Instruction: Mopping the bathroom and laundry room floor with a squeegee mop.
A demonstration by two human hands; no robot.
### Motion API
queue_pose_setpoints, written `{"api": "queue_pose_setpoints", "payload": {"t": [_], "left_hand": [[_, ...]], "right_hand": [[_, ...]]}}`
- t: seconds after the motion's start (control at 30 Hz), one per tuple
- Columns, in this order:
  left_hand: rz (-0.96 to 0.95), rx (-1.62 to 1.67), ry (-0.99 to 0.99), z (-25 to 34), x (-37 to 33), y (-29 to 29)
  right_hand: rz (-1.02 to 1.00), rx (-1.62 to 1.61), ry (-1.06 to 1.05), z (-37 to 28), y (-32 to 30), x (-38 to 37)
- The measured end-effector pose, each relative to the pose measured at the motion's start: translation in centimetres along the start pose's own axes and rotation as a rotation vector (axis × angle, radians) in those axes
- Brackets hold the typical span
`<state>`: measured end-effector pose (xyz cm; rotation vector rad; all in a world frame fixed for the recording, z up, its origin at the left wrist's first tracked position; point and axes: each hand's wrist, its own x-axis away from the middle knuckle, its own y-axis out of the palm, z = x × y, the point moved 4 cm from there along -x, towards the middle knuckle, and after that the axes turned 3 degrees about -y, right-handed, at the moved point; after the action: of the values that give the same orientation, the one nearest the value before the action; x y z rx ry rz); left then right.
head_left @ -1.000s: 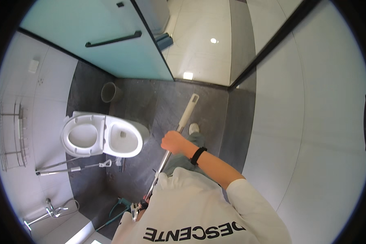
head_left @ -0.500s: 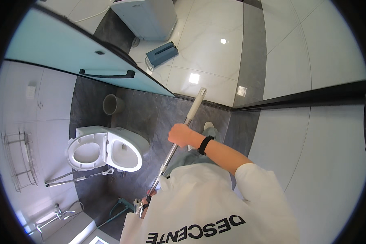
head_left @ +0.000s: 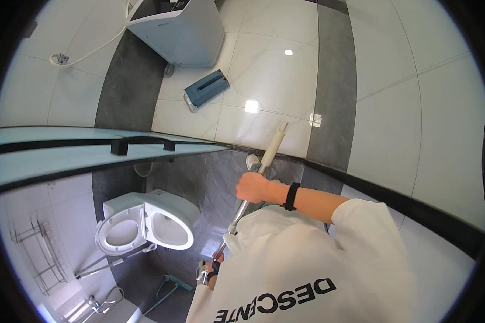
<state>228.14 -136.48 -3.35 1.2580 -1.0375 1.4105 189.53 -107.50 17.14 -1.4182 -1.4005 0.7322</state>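
My right hand (head_left: 252,187), with a black band on its wrist, is closed round the upper part of a long metal pole (head_left: 240,211). The pole ends in a cream grip that points up and away, over the doorway's threshold. Lower down and to the left, my left hand (head_left: 214,265), partly hidden by my shirt, is wrapped round the lower part of the same pole. A small white fitting (head_left: 201,271) shows beside that hand; what the pole's lower end carries is hidden. One foot in a pale shoe (head_left: 253,161) stands close to the threshold.
Beyond the threshold stand a blue rectangular bucket (head_left: 207,89) and a white appliance (head_left: 180,35). A frosted glass door (head_left: 64,156) is swung to the left. The toilet (head_left: 170,229) has its lid up. A folded pole (head_left: 113,264) and a teal squeegee (head_left: 170,290) lie nearby.
My body and the pole have come closer to the doorway, and the grip now reaches further over the threshold. The glass door appears nearly edge-on now. Both hands keep their hold.
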Motion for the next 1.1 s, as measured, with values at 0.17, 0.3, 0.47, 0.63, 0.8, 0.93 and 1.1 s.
{"api": "queue_pose_setpoints", "payload": {"t": [0.17, 0.3, 0.47, 0.63, 0.8, 0.93, 1.1], "left_hand": [[0.037, -0.022, -0.009, -2.1, 1.1, 6.3], [0.038, -0.002, -0.005, -11.9, 0.8, 14.8], [0.041, 0.039, 0.029, -15.0, 2.3, 22.1], [0.021, 0.065, 0.091, -19.2, 3.6, 28.3], [0.026, 0.002, 0.124, -19.9, 6.5, 32.6], [0.049, -0.019, 0.103, -24.0, 8.0, 36.6], [-0.217, -0.560, 0.302, -24.4, 3.8, 36.1]], "right_hand": [[-0.037, 0.032, 0.049, 6.2, -5.5, 1.0], [-0.083, 0.146, 0.047, 11.2, -8.6, 0.1], [-0.005, 0.131, 0.032, 16.9, -13.4, 1.4], [0.074, 0.093, 0.003, 24.8, -15.2, 3.1], [0.212, 0.151, -0.025, 33.4, -20.2, 5.4], [0.295, 0.136, -0.073, 37.7, -24.0, 6.1], [0.334, 0.185, -0.150, 41.6, -27.9, 5.9]]}}
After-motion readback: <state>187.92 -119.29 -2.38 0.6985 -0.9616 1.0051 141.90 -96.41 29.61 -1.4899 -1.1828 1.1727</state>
